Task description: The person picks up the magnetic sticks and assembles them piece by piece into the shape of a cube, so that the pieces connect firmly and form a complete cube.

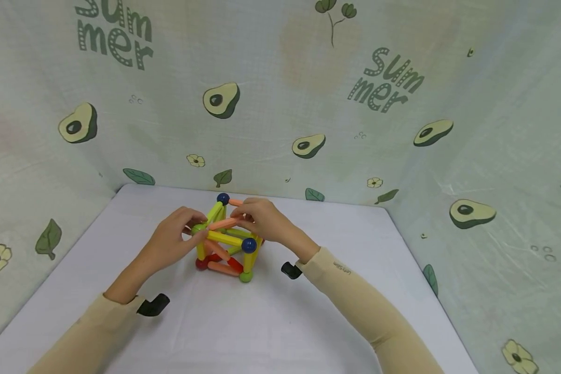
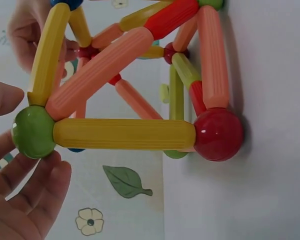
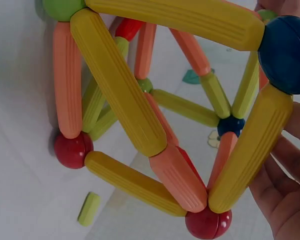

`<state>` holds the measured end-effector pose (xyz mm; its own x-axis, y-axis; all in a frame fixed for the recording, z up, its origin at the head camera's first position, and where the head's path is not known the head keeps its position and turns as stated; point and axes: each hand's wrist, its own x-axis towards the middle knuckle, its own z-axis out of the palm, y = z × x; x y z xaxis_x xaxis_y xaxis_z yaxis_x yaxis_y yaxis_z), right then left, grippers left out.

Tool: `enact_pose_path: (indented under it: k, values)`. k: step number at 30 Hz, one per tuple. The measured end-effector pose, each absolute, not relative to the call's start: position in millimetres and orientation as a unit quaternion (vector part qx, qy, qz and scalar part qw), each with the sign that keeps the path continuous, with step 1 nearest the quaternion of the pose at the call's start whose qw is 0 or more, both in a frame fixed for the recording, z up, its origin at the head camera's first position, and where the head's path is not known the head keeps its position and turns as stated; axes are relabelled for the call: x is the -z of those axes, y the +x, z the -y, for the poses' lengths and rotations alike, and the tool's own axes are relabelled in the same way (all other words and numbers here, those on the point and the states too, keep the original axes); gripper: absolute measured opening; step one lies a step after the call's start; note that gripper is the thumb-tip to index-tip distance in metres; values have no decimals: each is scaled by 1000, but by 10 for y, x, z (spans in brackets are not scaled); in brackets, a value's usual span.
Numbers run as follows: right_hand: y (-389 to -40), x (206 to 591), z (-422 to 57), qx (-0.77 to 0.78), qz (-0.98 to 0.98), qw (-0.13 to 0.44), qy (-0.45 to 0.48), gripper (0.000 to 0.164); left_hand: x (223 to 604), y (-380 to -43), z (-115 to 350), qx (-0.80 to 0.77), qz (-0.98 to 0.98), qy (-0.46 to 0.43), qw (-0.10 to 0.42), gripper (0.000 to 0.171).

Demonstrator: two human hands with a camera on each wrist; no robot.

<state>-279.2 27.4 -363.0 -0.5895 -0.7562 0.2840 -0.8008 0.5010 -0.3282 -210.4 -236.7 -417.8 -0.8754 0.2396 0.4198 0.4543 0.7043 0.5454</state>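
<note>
A cube-like frame of magnetic sticks and balls stands on the white table, with a yellow stick along its near top edge and a blue ball at the near right corner. My left hand holds the green ball at the top left corner, thumb and fingers about it. From the far right, my right hand pinches an orange stick that slants across the top toward that green ball. Beneath, a red ball rests on the table. In the right wrist view, the frame partly hides the right fingers.
A loose yellow-green stick lies beside the frame. Printed cloth hangs behind the white table and along its sides. Black wrist devices sit by both sleeves.
</note>
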Motion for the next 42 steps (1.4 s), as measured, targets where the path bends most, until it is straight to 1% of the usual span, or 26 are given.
enact_pose_path:
  k: [7,14,19,21,25,28,30,34,42]
  values:
    - [-2800,3675,-229,-228,865,67,442,19,4098,-2143,2277,305,920,-183,167,29]
    - [-2815,3681,-214,-235,864,68,441,22,4031,-2170,2224,303,928,-160,147,30]
    - [-2864,3635,-319,-247,867,62,427,27,4045,-2198,2205,303,933,-142,134,28]
    - [-2919,3614,-391,-260,869,61,416,27,4052,-2199,2210,306,933,-136,132,27]
    - [-3067,3596,-564,-266,878,84,389,27,4061,-2185,2237,312,933,-127,131,25]
    - [-3208,3633,-688,-260,888,103,366,29,4062,-2174,2258,313,932,-125,133,26]
    - [-3313,3689,-755,-260,893,104,353,30,4062,-2173,2272,316,931,-125,134,27]
    - [-3526,3884,-874,-249,909,84,325,33,4056,-2169,2280,320,929,-124,135,27]
    - [-3833,4384,-1070,-229,934,-3,272,41,4069,-2169,2269,325,928,-126,136,25]
